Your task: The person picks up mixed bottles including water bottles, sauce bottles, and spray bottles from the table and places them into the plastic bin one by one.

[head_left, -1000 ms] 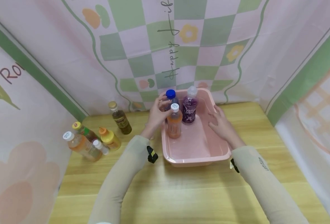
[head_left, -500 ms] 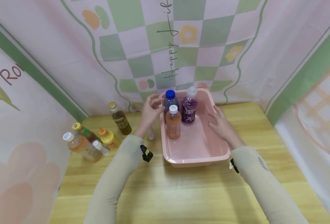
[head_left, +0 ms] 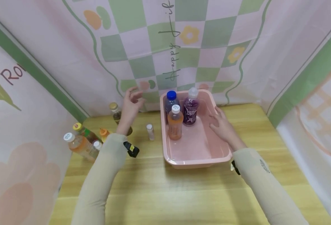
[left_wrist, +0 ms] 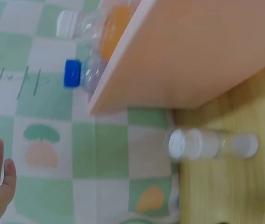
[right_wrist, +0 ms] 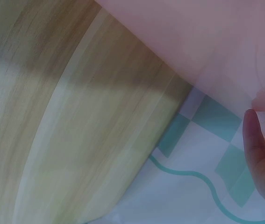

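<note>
My left hand [head_left: 131,107] hovers left of the pink basin, fingers loosely bent, holding nothing. It overlaps a dark bottle with a tan cap [head_left: 113,106] in the head view; part of this bottle is hidden. Between that hand and the basin stands a small clear white-capped bottle [head_left: 150,132], larger in the left wrist view [left_wrist: 211,143]. My right hand [head_left: 223,126] rests at the right rim of the pink basin [head_left: 199,162], fingers spread and relaxed. Inside the basin stand an orange drink bottle [head_left: 175,125], a blue-capped bottle [head_left: 171,95] and a purple drink bottle [head_left: 190,111].
At the left of the table [head_left: 165,193] stand an orange bottle with a white cap [head_left: 79,146], a yellow-capped bottle [head_left: 84,129], an orange-topped bottle [head_left: 104,133] and a small white-capped bottle [head_left: 97,144], partly behind the left sleeve. A patterned cloth [head_left: 137,40] hangs behind.
My left hand has left the orange drink bottle in the basin and moved left, uncovering the small clear bottle. My right hand has stayed at the rim.
</note>
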`<state>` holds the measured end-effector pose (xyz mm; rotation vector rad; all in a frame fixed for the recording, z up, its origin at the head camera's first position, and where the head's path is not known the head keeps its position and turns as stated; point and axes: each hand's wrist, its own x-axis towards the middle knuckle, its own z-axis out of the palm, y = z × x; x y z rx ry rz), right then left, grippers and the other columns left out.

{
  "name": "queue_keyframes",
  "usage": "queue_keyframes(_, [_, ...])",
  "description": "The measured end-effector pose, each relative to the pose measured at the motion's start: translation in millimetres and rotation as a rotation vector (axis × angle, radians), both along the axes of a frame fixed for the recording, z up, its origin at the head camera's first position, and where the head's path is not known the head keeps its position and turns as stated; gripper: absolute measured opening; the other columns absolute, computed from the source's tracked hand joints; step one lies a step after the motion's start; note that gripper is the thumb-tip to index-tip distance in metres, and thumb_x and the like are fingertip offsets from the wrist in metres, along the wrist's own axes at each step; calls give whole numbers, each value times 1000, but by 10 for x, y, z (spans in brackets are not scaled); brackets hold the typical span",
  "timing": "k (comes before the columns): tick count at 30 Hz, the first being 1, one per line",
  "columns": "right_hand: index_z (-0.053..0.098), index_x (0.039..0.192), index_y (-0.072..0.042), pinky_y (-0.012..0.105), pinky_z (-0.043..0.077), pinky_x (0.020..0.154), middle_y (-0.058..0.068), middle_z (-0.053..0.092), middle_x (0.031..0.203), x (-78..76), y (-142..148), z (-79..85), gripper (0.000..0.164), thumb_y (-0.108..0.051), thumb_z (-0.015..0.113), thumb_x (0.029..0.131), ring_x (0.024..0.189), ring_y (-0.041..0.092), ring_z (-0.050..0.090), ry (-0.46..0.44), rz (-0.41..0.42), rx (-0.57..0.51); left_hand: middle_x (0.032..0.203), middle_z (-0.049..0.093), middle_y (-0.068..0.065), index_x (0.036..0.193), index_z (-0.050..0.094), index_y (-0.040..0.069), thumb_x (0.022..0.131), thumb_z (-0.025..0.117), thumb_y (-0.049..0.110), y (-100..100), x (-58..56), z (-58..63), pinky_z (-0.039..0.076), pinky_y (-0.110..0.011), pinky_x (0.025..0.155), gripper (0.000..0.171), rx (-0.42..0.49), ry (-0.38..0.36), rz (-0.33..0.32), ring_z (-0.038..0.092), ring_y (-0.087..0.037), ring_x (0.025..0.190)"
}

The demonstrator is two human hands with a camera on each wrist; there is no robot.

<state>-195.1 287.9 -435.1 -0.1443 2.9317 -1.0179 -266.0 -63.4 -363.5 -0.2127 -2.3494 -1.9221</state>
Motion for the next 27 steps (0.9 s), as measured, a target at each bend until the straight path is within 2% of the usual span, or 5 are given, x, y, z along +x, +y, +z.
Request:
queue_keyframes(4, [42, 136, 9, 67, 26, 109, 24, 4, 159, -7, 4, -9, 50, -8, 54, 91, 136, 56, 24, 2, 0, -2, 133, 58, -15, 141, 35, 6, 87, 58, -1, -186, 16, 79, 38, -38, 110, 59, -29, -6, 54, 51, -27, 122])
queue_keyframes(9, [42, 136, 9, 68, 25, 109, 25, 4, 158, -10, 12, -17, 50, -8, 54, 91, 136, 56, 23, 7, 2, -5, 133, 59, -13, 141, 36, 9, 89, 59, 1, -434, 19, 74, 37, -34, 111, 57, -34, -9, 129, 51, -24, 121])
queue_keyframes(15, [43, 136, 9, 69, 25, 108, 25, 6, 158, -4, 28, -38, 50, -11, 53, 91, 136, 56, 23, 11, 0, -5, 134, 58, -14, 140, 38, 12, 87, 58, 2, -670, 29, 24, 33, -35, 115, 58, -25, -22, 210, 49, -26, 126])
queue_keyframes(20, [43, 135, 9, 68, 25, 109, 25, 7, 158, -5, 39, -33, 49, -10, 54, 91, 137, 55, 23, 14, -3, -4, 137, 57, -7, 141, 37, 18, 86, 60, 4, -795, 35, -35, 34, -38, 114, 62, -10, -90, 265, 44, -24, 130])
queue_keyframes(27, [43, 136, 7, 69, 27, 106, 24, 5, 159, -13, 22, -6, 50, -12, 53, 92, 136, 56, 24, -8, 4, 16, 139, 55, -10, 142, 35, 12, 88, 63, 7, -929, 39, -107, 30, -35, 116, 61, -23, -116, 314, 44, -23, 131])
